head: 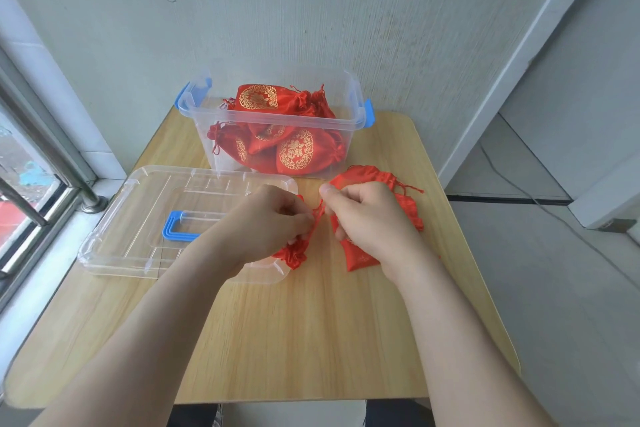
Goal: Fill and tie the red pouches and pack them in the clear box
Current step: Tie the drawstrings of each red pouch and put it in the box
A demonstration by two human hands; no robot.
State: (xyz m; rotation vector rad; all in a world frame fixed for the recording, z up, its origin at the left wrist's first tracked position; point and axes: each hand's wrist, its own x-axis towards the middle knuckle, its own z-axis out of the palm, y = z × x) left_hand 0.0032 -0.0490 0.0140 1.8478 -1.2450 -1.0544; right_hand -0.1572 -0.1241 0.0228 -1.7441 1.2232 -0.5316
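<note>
A clear box (353,104) with blue latches stands at the back of the wooden table and holds several red pouches (294,151) with gold emblems. My left hand (273,222) and my right hand (367,215) both pinch the red drawstring (317,218) of a red pouch (292,255), whose gathered neck shows below my left hand. Most of that pouch is hidden under the hand. More red pouches (377,177) lie loose on the table under and behind my right hand.
The box's clear lid (138,218) with a blue handle lies flat on the left of the table (294,340), partly under my left forearm. A window frame (45,166) runs along the left. A wall rises right behind the box.
</note>
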